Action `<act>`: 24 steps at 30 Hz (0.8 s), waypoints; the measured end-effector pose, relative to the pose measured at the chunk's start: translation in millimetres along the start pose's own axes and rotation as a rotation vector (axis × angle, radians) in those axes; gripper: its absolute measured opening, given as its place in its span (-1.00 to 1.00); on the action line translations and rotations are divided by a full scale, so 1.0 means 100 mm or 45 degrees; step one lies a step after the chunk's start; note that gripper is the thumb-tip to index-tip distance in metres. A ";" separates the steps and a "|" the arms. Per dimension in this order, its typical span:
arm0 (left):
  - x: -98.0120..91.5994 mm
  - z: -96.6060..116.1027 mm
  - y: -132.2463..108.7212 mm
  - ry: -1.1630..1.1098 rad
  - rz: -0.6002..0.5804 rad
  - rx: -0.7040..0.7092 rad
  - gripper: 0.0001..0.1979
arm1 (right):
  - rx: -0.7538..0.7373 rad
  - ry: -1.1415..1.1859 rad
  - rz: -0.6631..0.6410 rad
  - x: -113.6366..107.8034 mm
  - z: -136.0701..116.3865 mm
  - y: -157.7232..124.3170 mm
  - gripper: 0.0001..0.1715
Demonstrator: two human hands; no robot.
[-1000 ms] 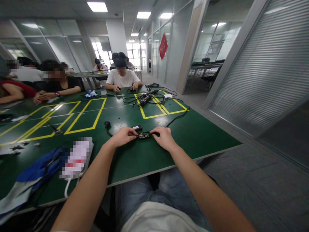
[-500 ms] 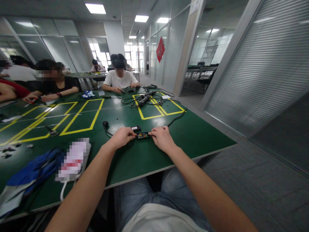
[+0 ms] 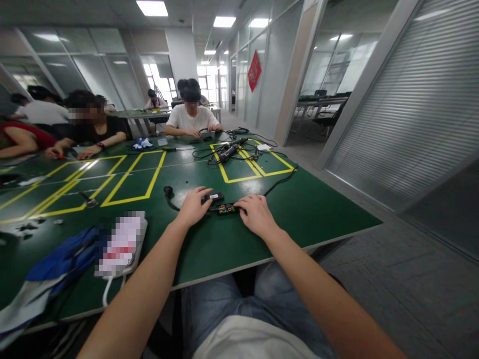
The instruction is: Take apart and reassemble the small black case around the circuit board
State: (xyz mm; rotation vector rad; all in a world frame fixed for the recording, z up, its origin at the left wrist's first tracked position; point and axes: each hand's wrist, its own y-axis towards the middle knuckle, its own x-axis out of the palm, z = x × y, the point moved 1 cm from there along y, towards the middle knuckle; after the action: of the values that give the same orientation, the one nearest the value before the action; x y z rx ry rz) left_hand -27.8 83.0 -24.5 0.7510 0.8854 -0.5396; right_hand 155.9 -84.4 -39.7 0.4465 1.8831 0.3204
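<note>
A small black case with an exposed circuit board lies on the green table in front of me. My right hand holds its right end between thumb and fingers. Just behind the case is a black cover with a white label. My left hand has its thumb and fingers apart at the left end of that cover; whether it touches the cover I cannot tell. A black cable leads left from the case to a black plug, and another black cable runs off behind my right hand.
Tangled black cables and tools lie within yellow tape frames farther back. Blue-and-white gloves and a pixelated white object with a white cord lie left. Co-workers sit across the table. The table's edge runs before my lap.
My left hand has let go of the case's left end, spread its fingers and moved up toward the labelled cover. My right hand stays at the right end. The view has shifted slightly.
</note>
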 end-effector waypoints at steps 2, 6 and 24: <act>0.03 0.00 0.01 0.018 -0.044 -0.030 -0.55 | 0.001 0.008 0.012 0.01 0.01 0.00 -0.64; 0.04 0.00 0.01 -0.008 -0.092 -0.141 -0.55 | 0.004 0.048 0.051 0.03 0.00 0.00 -0.66; -0.10 0.28 -0.06 -0.359 -0.246 0.157 -0.65 | 0.128 0.239 0.190 0.09 0.11 0.03 -0.28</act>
State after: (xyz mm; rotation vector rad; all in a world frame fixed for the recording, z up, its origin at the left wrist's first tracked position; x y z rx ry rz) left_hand -23.5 59.3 -7.2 0.6841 0.6692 -0.8555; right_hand 164.4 -77.5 -49.4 0.6459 2.0593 0.3793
